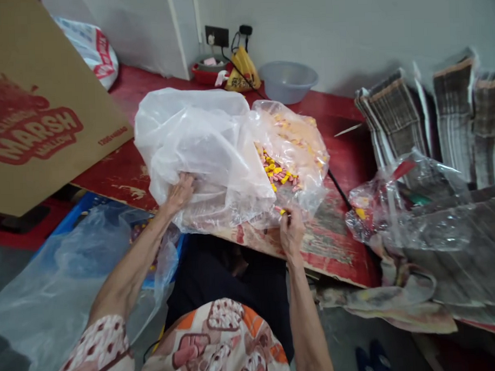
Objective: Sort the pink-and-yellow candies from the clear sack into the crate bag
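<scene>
A large cloudy plastic bag (pixel 197 138) lies on the red table (pixel 330 231), its near edge by the table's front. My left hand (pixel 181 192) is closed on that bag's near left side, with the fingertips partly hidden in the folds. Right beside it lies a clear plastic bag (pixel 310 129) with many small pink-and-yellow pieces (pixel 277 171) showing at its mouth. At the front of this clear bag my right hand (pixel 292 230) pinches one small pink-and-yellow piece (pixel 283 211) between thumb and fingers.
A marshmallow carton (pixel 46 117) stands at the left. Below it, a blue crate (pixel 80 213) is partly covered by plastic sheeting. A basin (pixel 288 81) and yellow bag (pixel 242 69) sit by the wall. Crumpled clear plastic (pixel 430 201) and striped stacks (pixel 395 115) are at the right.
</scene>
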`<state>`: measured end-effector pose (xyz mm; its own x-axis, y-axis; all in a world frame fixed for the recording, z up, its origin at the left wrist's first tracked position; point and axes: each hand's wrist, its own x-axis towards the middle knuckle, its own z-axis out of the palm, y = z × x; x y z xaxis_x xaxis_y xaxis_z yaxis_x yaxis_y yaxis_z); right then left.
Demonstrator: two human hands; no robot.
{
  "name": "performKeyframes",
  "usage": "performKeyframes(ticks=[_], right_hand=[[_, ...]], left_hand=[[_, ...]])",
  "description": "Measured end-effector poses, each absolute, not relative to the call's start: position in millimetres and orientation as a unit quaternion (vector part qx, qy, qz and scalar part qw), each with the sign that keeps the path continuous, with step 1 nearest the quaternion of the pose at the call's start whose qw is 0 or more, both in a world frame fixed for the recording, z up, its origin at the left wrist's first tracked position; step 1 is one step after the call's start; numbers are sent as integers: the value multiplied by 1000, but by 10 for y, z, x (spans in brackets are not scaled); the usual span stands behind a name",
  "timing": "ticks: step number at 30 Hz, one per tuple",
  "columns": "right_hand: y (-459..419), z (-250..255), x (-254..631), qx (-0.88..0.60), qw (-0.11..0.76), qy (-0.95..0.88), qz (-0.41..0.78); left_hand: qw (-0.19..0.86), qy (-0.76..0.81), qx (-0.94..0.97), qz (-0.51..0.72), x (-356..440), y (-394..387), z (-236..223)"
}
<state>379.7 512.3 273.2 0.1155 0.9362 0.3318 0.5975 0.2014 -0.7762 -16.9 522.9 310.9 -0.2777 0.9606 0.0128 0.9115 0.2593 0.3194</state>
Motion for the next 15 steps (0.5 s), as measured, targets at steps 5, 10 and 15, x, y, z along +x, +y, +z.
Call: performKeyframes(ticks=[5, 10, 15], right_hand=[[5120, 2801, 3787, -597, 433, -614, 282], [5004, 3017, 3728, -504, 460, -530, 504], [4895, 2970, 3547, -453, 441, -537, 558]], left_hand=[[81, 681, 658, 312, 118, 5159, 3158], [281, 523, 703, 391, 885, 4977, 3267], [453, 492, 634, 389, 1369, 4907, 3251]])
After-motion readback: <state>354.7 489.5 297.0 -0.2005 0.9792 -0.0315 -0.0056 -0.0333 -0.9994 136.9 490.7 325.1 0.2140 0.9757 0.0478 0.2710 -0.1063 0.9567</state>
